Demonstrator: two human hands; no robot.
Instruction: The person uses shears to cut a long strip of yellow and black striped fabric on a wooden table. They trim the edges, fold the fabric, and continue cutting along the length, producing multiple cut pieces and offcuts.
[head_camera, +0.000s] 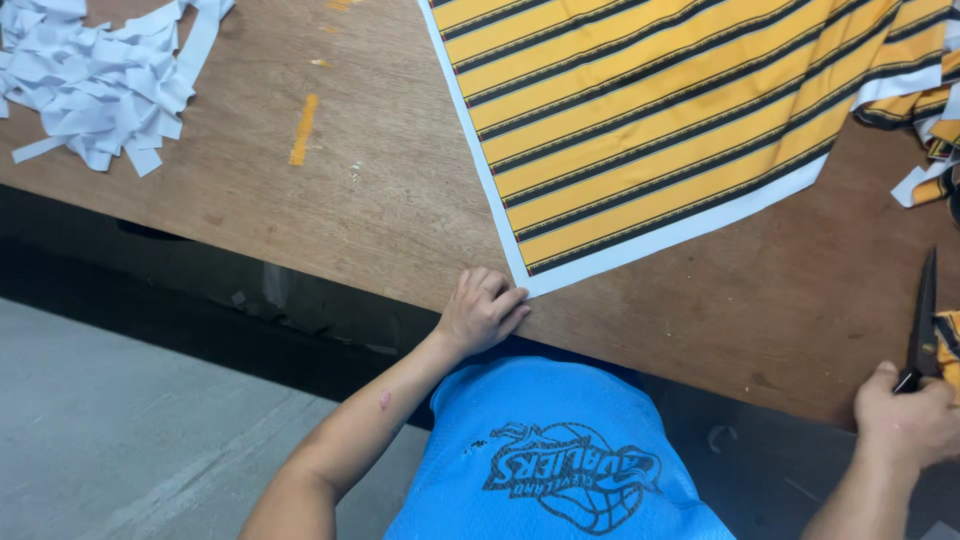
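A large sheet of yellow fabric with black stripes and a white border (660, 120) lies flat on the wooden table (370, 200). My left hand (482, 312) pinches its near corner at the table's front edge. My right hand (908, 418), at the far right, grips the handles of dark scissors (924, 315) whose blades point away from me, resting on the table. The scissors are apart from the big sheet.
A heap of white cut strips (95, 80) lies at the table's back left. Striped and white offcuts (925, 130) lie at the right edge. A yellow mark (304, 130) is on the wood. Grey floor (120, 430) lies below the table.
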